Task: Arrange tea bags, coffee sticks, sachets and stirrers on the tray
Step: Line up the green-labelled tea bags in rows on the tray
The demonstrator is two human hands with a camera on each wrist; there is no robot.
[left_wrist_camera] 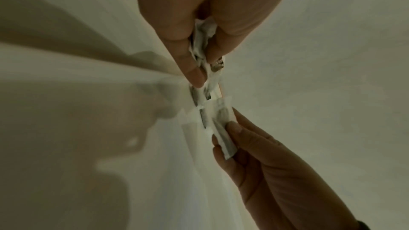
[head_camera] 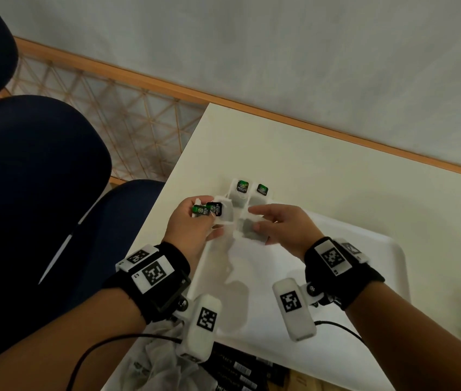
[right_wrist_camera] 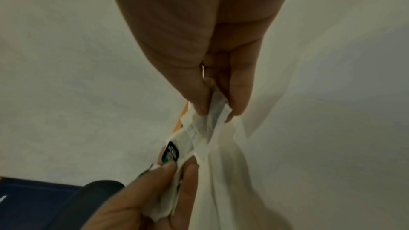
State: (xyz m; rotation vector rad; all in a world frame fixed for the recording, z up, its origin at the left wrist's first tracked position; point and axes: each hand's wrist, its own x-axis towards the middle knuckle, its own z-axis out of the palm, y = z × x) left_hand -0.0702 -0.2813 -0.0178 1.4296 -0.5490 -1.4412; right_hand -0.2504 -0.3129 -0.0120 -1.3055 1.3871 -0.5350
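My left hand point(head_camera: 195, 221) grips a small bunch of white tea bags point(head_camera: 221, 212) with green and black tags above the far left corner of the white tray point(head_camera: 364, 277). My right hand point(head_camera: 277, 227) pinches one tea bag point(head_camera: 249, 232) by its lower edge, beside the bunch. Two more tea bags point(head_camera: 241, 190) with green tags stick up behind the hands; whether they lie on the table or hang from the bunch I cannot tell. In the left wrist view the left fingers point(left_wrist_camera: 188, 45) squeeze crumpled bags point(left_wrist_camera: 202, 41). In the right wrist view thumb and fingers point(right_wrist_camera: 239, 93) pinch a bag point(right_wrist_camera: 218, 109).
The tray sits on a cream table point(head_camera: 308, 165) by a wall with a wooden skirting point(head_camera: 336, 136). Dark coffee stick packets point(head_camera: 240, 371) and a crumpled plastic bag point(head_camera: 156, 359) lie at the table's near edge. Dark blue chairs point(head_camera: 40, 179) stand to the left.
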